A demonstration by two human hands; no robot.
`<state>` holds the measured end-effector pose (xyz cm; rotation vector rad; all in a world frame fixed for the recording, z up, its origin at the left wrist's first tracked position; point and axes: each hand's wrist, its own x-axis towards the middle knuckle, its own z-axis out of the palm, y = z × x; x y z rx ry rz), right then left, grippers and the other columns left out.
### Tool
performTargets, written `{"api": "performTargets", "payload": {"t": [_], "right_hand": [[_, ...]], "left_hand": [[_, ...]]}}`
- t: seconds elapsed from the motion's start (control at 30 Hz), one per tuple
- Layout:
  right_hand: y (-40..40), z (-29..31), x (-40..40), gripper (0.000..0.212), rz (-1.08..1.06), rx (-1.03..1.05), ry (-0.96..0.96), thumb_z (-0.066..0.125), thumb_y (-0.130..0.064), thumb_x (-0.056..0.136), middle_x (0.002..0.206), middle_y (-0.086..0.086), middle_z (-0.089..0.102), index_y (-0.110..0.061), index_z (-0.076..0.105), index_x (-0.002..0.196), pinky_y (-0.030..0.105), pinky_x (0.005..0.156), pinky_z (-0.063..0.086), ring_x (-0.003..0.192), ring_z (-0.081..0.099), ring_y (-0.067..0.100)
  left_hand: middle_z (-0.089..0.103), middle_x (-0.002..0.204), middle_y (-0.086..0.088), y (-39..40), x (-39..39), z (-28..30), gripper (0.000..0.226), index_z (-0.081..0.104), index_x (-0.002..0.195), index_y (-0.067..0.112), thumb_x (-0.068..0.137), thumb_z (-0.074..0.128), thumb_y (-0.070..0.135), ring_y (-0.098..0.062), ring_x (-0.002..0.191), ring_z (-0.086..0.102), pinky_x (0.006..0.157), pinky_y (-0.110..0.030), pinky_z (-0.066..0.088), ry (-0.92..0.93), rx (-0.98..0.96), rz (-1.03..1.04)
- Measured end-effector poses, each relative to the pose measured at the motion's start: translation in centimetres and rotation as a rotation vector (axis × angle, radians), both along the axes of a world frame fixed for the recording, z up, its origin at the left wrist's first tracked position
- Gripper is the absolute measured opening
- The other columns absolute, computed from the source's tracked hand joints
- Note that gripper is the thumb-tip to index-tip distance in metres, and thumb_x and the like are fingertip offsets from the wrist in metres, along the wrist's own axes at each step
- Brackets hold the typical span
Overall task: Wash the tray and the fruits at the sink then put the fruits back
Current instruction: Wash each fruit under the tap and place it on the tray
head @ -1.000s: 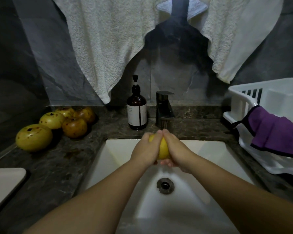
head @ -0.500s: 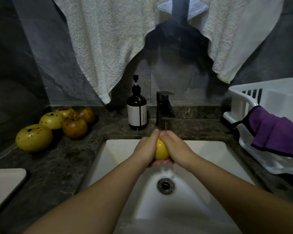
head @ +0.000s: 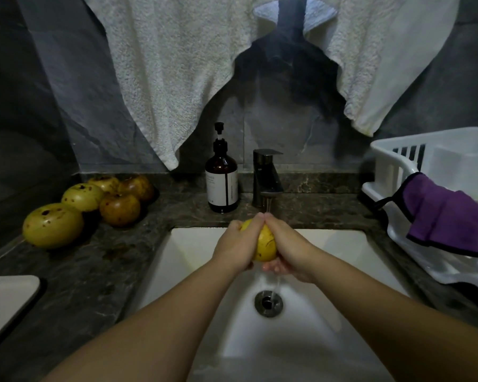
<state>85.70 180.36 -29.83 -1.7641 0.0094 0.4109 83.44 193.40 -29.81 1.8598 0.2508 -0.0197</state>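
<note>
Both hands, left hand (head: 236, 245) and right hand (head: 287, 246), are holding the wet yellow fruit (head: 265, 244); it could be slipping into the sink (head: 193, 244).

Two bare forearms run up from the bottom edge — no sleeves, watch or rings showing on the left hand (head: 236, 244) or right hand (head: 289, 248).

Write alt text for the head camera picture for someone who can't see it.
Both hands, left hand and right hand, hold a yellow fruit under the faucet over a white sink. Five more fruits lie on the dark counter at left.
</note>
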Motion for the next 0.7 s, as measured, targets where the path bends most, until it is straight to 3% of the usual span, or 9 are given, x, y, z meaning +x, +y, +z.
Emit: {"api": "performTargets", "payload": {"t": [0.13,0.27,0.33,0.4,0.43,0.53,0.6,0.7], "right_hand": [[-0.5,0.0,0.0,0.050,0.058,0.016,-0.112,0.054,-0.065,0.095,0.115,0.011,0.067,-0.037,0.045,0.136,0.028,0.052,0.053,0.072,0.076,0.024],[-0.6,-0.4,-0.2,0.071,0.039,-0.018,-0.113,0.073,-0.057,0.086,0.118,0.001,0.067,-0.030,0.038,0.141,0.026,0.054,0.052,0.081,0.075,0.017],[-1.0,-0.2,-0.2,0.071,0.008,-0.103,-0.199,0.078,-0.057,0.082,0.118,-0.006,0.062,-0.031,0.042,0.137,0.026,0.056,0.051,0.092,0.070,0.015],[-1.8,0.2,-0.2,0.067,0.007,-0.155,-0.268,0.080,-0.055,0.079,0.114,-0.013,0.058,-0.038,0.044,0.133,0.026,0.059,0.052,0.095,0.064,0.012],[-2.2,0.3,-0.2,0.067,0.020,-0.166,-0.289,0.081,-0.053,0.078,0.113,-0.015,0.057,-0.040,0.045,0.133,0.026,0.061,0.051,0.096,0.062,0.010],[-3.1,0.0,-0.3,0.077,0.075,-0.199,-0.358,0.087,-0.048,0.074,0.117,-0.016,0.057,-0.041,0.046,0.139,0.023,0.069,0.052,0.101,0.061,0.007],[-3.5,-0.1,-0.2,0.079,0.077,-0.235,-0.421,0.088,-0.048,0.072,0.119,-0.018,0.058,-0.042,0.047,0.140,0.021,0.076,0.053,0.103,0.061,0.004],[-3.9,0.0,-0.2,0.060,0.065,-0.291,-0.507,0.085,-0.051,0.075,0.117,-0.021,0.059,-0.048,0.055,0.127,0.015,0.073,0.049,0.100,0.060,-0.002]], "left_hand": [[0.071,0.111,-0.017,0.5,1.1,-0.1,0.079,0.060,0.125,0.020,0.078,0.049,0.082,-0.034,0.089,0.076,0.073,-0.048,0.065,0.081,-0.196,0.055],[0.076,0.108,-0.026,1.0,1.2,-0.6,0.063,0.065,0.126,0.019,0.097,0.047,0.072,-0.042,0.099,0.075,0.098,-0.055,0.056,0.207,-0.414,0.018],[0.077,0.100,-0.023,1.1,0.8,-0.5,0.064,0.066,0.124,0.019,0.096,0.049,0.074,-0.039,0.090,0.077,0.087,-0.053,0.063,0.267,-0.448,-0.010],[0.077,0.091,-0.017,1.2,0.4,-0.1,0.068,0.066,0.123,0.020,0.092,0.051,0.078,-0.028,0.069,0.074,0.059,-0.036,0.061,0.290,-0.435,-0.051],[0.075,0.090,-0.016,1.2,0.3,0.0,0.071,0.066,0.124,0.020,0.090,0.052,0.080,-0.024,0.064,0.071,0.053,-0.031,0.056,0.290,-0.422,-0.076],[0.073,0.092,-0.015,1.0,-0.2,0.2,0.074,0.070,0.123,0.017,0.086,0.057,0.079,-0.022,0.067,0.071,0.056,-0.031,0.059,0.308,-0.418,-0.146],[0.077,0.087,-0.011,0.8,-0.3,0.3,0.063,0.073,0.118,0.017,0.088,0.064,0.071,-0.023,0.074,0.073,0.063,-0.034,0.065,0.315,-0.466,-0.160],[0.078,0.081,-0.013,0.8,-0.3,0.5,0.050,0.072,0.114,0.014,0.093,0.067,0.058,-0.027,0.075,0.075,0.064,-0.035,0.065,0.313,-0.561,-0.154]]}}
